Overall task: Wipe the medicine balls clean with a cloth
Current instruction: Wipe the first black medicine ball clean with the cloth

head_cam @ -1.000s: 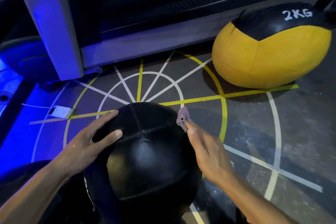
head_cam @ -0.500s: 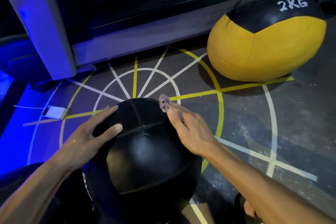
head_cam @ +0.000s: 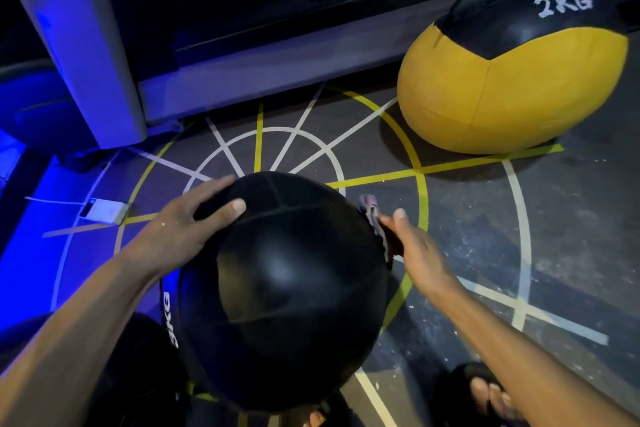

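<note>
A black medicine ball (head_cam: 284, 291) marked 3KG fills the lower middle of the head view. My left hand (head_cam: 187, 229) rests on its upper left side with fingers spread. My right hand (head_cam: 412, 246) is at the ball's right side and presses a small grey-pink cloth (head_cam: 372, 215) against it; most of the cloth is hidden between hand and ball. A yellow and black medicine ball (head_cam: 512, 80) marked 2KG lies on the floor at the upper right, apart from both hands.
The dark floor carries white and yellow painted lines (head_cam: 419, 177). A grey machine frame (head_cam: 86, 45) and its base rail run along the back. A white phone-like device (head_cam: 104, 211) with a cable lies left. A sandalled foot (head_cam: 485, 392) shows at lower right.
My right hand slid with the cloth from the ball's top back down to its right side. My left hand kept its place on the ball.
</note>
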Action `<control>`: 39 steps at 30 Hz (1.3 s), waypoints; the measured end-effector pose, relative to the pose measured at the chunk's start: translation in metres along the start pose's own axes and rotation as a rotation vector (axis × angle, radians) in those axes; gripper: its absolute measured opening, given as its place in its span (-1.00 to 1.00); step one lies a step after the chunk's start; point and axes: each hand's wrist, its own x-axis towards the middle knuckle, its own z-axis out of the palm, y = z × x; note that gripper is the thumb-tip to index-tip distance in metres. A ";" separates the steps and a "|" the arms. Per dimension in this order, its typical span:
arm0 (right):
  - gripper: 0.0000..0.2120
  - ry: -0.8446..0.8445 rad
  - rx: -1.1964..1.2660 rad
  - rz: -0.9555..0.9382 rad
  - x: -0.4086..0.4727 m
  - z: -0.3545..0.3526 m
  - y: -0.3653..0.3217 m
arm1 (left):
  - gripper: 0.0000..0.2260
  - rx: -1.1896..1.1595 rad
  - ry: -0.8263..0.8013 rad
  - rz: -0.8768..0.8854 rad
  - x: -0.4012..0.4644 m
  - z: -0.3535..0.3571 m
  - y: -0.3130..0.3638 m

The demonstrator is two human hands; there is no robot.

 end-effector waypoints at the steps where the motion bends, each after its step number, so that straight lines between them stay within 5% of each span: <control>1: -0.41 -0.011 0.067 0.042 0.000 -0.003 0.007 | -0.42 0.043 0.056 0.018 0.008 -0.001 0.004; 4: -0.45 -0.043 0.180 0.082 0.001 -0.007 0.017 | -0.53 0.126 0.258 0.120 0.016 -0.002 0.018; 10: -0.41 0.004 0.144 0.067 0.013 0.004 -0.004 | -0.35 0.044 0.033 0.155 0.002 0.002 0.010; 18: -0.51 -0.022 -0.228 -0.561 -0.058 0.031 -0.047 | -0.38 0.074 0.049 0.166 0.036 0.000 0.007; 24: -0.51 0.033 -0.122 -0.373 -0.010 0.008 -0.043 | -0.66 0.228 0.411 0.305 0.056 0.006 0.043; 29: -0.37 0.036 -0.029 -0.145 0.027 0.000 -0.051 | -0.48 0.172 0.112 0.327 0.015 -0.013 0.034; 32: -0.40 0.015 0.029 -0.145 0.035 0.004 -0.066 | -0.41 0.151 0.110 0.302 0.015 0.010 0.018; 34: -0.28 0.044 -0.040 -0.198 0.027 0.008 -0.073 | -0.37 0.141 0.121 0.298 0.028 0.011 0.019; 39: -0.41 0.047 -0.419 -0.604 -0.044 0.043 -0.056 | -0.29 0.152 0.095 0.255 0.061 0.005 0.032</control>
